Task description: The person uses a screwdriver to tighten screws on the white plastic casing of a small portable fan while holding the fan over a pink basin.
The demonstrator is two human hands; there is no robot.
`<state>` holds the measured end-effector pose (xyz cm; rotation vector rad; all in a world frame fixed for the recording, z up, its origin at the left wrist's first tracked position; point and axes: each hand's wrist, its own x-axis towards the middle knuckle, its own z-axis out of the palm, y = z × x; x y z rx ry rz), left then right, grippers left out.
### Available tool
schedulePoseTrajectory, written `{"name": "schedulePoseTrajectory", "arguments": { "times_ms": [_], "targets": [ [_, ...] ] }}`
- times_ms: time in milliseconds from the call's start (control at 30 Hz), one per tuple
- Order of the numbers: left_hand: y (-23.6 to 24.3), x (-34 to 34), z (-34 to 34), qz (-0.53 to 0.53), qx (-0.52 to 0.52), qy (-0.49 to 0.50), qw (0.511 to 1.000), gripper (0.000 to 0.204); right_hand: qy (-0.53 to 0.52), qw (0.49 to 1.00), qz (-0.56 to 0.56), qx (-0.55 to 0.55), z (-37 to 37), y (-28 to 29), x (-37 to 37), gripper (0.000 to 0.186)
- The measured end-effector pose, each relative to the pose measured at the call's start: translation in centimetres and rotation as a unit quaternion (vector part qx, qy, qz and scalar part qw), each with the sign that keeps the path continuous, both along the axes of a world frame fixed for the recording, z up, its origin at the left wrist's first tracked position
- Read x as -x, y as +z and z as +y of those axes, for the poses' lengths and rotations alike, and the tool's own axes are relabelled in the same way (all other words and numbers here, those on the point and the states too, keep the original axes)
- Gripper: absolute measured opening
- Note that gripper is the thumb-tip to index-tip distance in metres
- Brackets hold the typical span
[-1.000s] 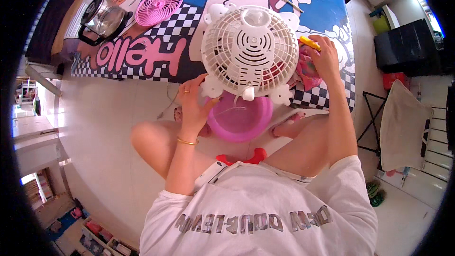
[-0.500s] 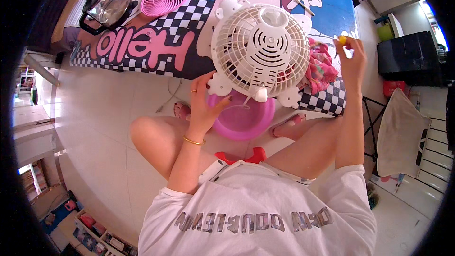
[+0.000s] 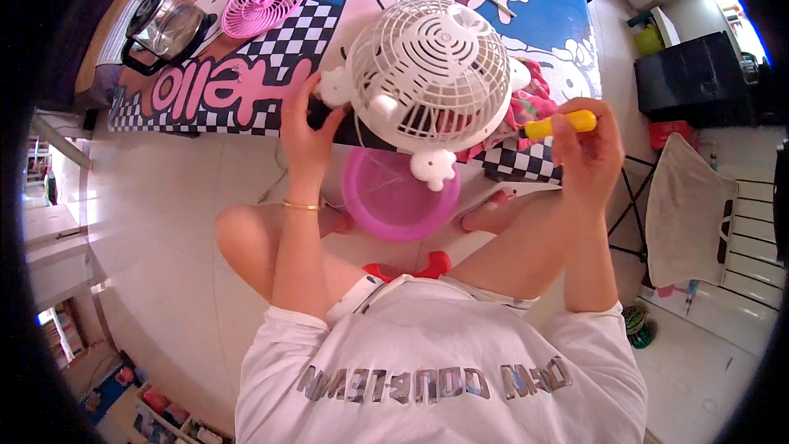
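Observation:
A round white fan cage (image 3: 436, 74) lies with its slotted back upward at the table's near edge, with rounded white lugs around its rim. My left hand (image 3: 308, 136) grips the lug (image 3: 334, 86) on its left side, thumb and fingers curled about it. To the right of the cage, my right hand (image 3: 590, 144) holds a screwdriver (image 3: 560, 124) by its yellow handle, the shaft pointing left toward the rim. Whether the tip touches anything cannot be made out. A crumpled pink patterned cloth (image 3: 526, 103) lies partly under the cage.
The table cover (image 3: 238, 90) is printed with checks and cartoon shapes. On it lie a pink fan grille (image 3: 265, 3) and a clear jug with a black handle (image 3: 168, 29). A purple basin (image 3: 401, 226) stands on the floor between my legs. A folding chair (image 3: 686, 205) is at the right.
The fan cage has turned clockwise, with my left hand moving left and up along with its lug. My right hand has come down and toward the cage, the screwdriver now showing plainly.

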<state>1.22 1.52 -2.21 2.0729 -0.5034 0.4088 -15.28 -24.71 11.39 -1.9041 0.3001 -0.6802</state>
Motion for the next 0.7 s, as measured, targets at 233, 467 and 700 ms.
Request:
{"name": "schedulePoseTrajectory", "arguments": {
  "times_ms": [233, 467, 700],
  "targets": [
    [-0.2, 0.2, 0.3, 0.001, -0.009, -0.027, 1.0, 0.057, 0.09, 0.987, 0.014, 0.133, 3.1, -1.1, -0.1, 0.017],
    [1.5, 8.9, -0.8, 0.151, 0.171, 0.015, 0.974, 0.033, 0.134, 0.967, 0.037, 0.212, 3.8, -1.3, -0.5, 0.02],
    [1.3, 11.2, -5.2, 0.582, 0.356, -0.219, 0.698, 0.051, 0.157, 0.947, 0.039, 0.278, 4.6, -1.7, -0.7, 0.022]
  ]
}}
